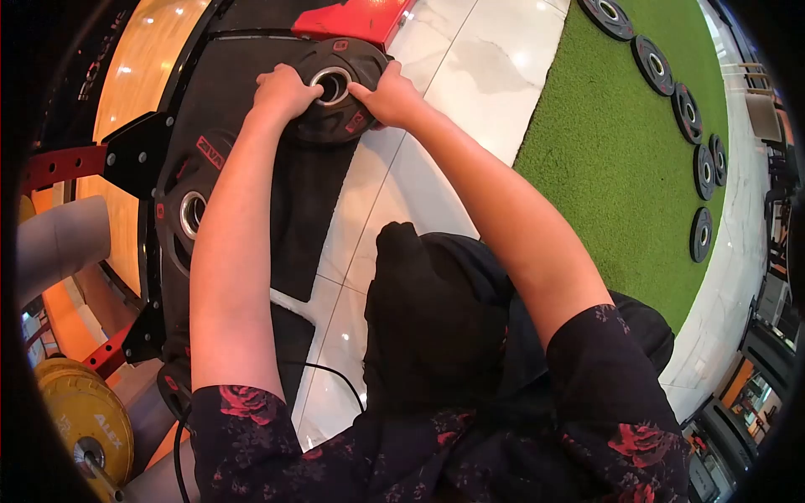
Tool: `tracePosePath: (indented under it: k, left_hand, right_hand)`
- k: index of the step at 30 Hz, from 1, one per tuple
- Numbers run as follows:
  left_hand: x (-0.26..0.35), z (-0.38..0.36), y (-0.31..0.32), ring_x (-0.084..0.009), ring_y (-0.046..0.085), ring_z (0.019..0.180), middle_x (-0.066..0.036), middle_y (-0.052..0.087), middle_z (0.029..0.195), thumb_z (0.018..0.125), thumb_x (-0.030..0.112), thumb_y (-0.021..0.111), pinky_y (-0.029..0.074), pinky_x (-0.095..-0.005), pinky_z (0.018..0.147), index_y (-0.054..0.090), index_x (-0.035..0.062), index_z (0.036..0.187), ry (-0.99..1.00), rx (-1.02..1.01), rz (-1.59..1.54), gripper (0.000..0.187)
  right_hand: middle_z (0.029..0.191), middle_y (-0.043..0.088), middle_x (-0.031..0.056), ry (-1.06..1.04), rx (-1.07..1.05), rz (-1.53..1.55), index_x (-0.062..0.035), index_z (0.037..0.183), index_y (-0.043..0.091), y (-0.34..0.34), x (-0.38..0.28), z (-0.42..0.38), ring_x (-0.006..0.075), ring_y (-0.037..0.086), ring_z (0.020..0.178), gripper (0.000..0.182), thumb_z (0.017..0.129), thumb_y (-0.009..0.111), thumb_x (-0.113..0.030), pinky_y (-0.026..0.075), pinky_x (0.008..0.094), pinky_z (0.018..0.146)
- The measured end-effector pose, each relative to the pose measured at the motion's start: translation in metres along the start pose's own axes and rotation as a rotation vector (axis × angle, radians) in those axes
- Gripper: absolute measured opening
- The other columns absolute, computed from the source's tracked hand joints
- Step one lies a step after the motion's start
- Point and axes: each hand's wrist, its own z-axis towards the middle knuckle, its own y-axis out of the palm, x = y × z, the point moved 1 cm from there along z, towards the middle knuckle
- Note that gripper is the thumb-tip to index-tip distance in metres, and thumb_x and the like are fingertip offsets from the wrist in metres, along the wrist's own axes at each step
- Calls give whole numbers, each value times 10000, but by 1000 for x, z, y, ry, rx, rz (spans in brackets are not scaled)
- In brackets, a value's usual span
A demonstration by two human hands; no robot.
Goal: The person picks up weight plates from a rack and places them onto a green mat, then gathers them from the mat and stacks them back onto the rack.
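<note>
- Firmly, the left hand (285, 90) and right hand (390, 96) grip opposite rims of a black weight plate (335, 117).
- Between both hands, it rests on the dark rubber mat (251, 50).

The weight plate (335, 92) at the far side is black with small red labels and a silver metal ring in the centre. It lies on a black mat (293, 201). A second black plate (191, 214) at the left has also a silver ring. Far behind is a red block (360, 17). The floor tiles (486, 67) are white marble with grey veins. The turf (620, 151) on the right is bright green, with a row of black plates (688, 109). The sleeves (604, 411) are black with red roses. Near left is a yellow plate (84, 415).
</note>
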Motion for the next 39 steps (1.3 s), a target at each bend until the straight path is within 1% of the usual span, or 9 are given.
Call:
tracePosePath:
  k: [9,15,20,27,29,32,33,35,39]
  left_hand:
    - [-15,11,-5,-395,677,1181,-285,691,1247,764,370,873,550,-431,1003,623,-107,1255,3,-18,-83,729]
    - [-19,23,-8,-386,705,1131,-286,714,1191,756,379,878,562,-423,953,717,-77,1142,26,-74,-35,619]
    - [-33,44,-7,-390,734,1050,-290,735,1113,711,453,890,579,-432,896,718,-107,1105,46,-26,15,706]
    - [-37,39,-10,-297,734,766,-215,718,910,762,492,837,565,-452,570,683,-122,1072,-65,-98,-55,705]
    - [-37,43,-9,-347,734,866,-250,705,1043,771,497,837,594,-486,613,597,-136,1237,-99,-176,-47,821]
    - [-36,37,-10,-403,683,1099,-326,554,1365,777,511,838,622,-560,734,318,-108,1478,-169,-195,-158,1070]
    - [-40,39,-10,-403,683,1099,-326,554,1365,777,511,838,622,-560,734,318,-108,1478,-185,-192,-169,1070]
    - [-41,39,-9,-400,695,1071,-318,585,1324,777,512,835,622,-564,732,350,-105,1461,-146,-180,-160,1041]
    - [-50,50,-5,-404,705,1035,-296,675,1139,771,493,834,620,-567,713,542,-88,1327,-151,-231,-158,855]
  right_hand:
    - [1268,506,441,-35,76,-140,271,1358,139,25,-9,12,474,717,850,1046,959,677,-533,625,433,760]
    - [1341,476,447,128,-3,-203,279,1444,101,26,-25,23,478,668,1117,1041,997,624,-501,603,442,864]
    - [1396,462,484,-263,86,-778,211,1332,539,38,-17,54,505,577,1276,830,991,600,-543,495,488,1062]
    - [1386,503,452,-346,201,-785,140,1260,648,48,-12,63,455,673,1153,719,978,633,-522,553,454,980]
    - [1404,507,422,-366,217,-713,121,1214,678,17,-14,27,425,688,1138,738,976,614,-574,575,450,934]
    - [935,732,259,-380,266,-715,102,893,693,-2,-2,13,394,744,878,794,969,555,-676,599,455,804]
    - [935,732,259,-391,253,-723,102,893,693,-2,4,15,394,744,878,794,969,555,-676,599,455,804]
    - [771,730,211,-65,-182,-380,75,759,695,-2,4,4,319,762,780,804,997,501,-668,603,426,792]
    - [678,721,143,-130,-74,-353,36,667,692,13,6,10,247,756,671,772,1062,387,-553,599,401,832]
